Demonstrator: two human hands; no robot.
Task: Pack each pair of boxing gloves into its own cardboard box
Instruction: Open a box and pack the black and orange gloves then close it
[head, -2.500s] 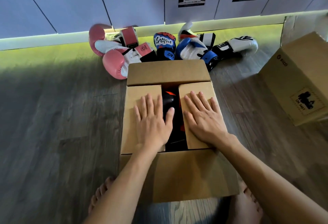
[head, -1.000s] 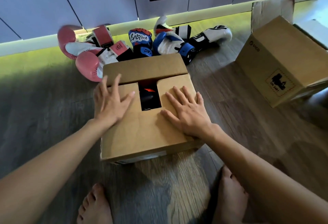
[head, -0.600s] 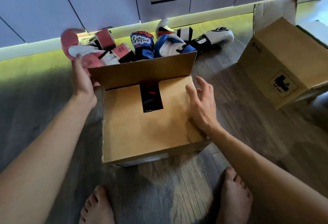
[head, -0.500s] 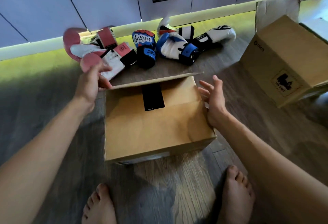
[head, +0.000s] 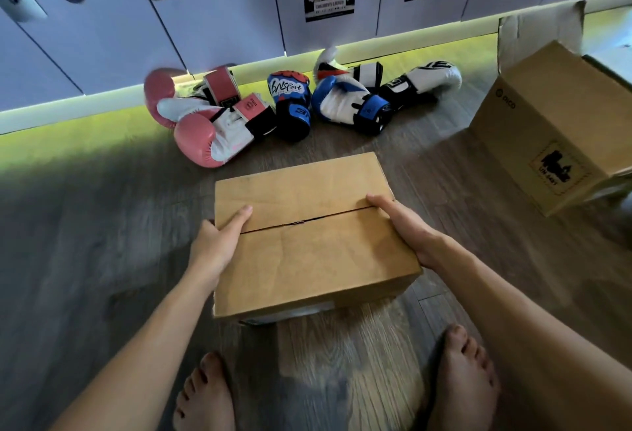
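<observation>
The closed cardboard box (head: 307, 253) sits on the wood floor in front of me, its two top flaps meeting at a thin seam. My left hand (head: 215, 242) grips its left edge, thumb on top. On the opposite edge my right hand (head: 407, 225) grips the same way. Beyond the box lie loose gloves: a pink-and-white pair (head: 205, 129), a blue-and-red glove (head: 290, 102), a blue-and-white glove (head: 345, 102) and a white-and-black glove (head: 427, 78). Whatever is inside the box is hidden.
A second cardboard box (head: 547, 129) stands at the right with a flap raised. A row of lockers (head: 222, 20) runs along the back behind the gloves. My bare feet (head: 205, 396) are on the floor just below the box.
The far flap came down over the gap, so the black glove inside no longer shows. Both hands moved from the flaps to the box's left and right edges.
</observation>
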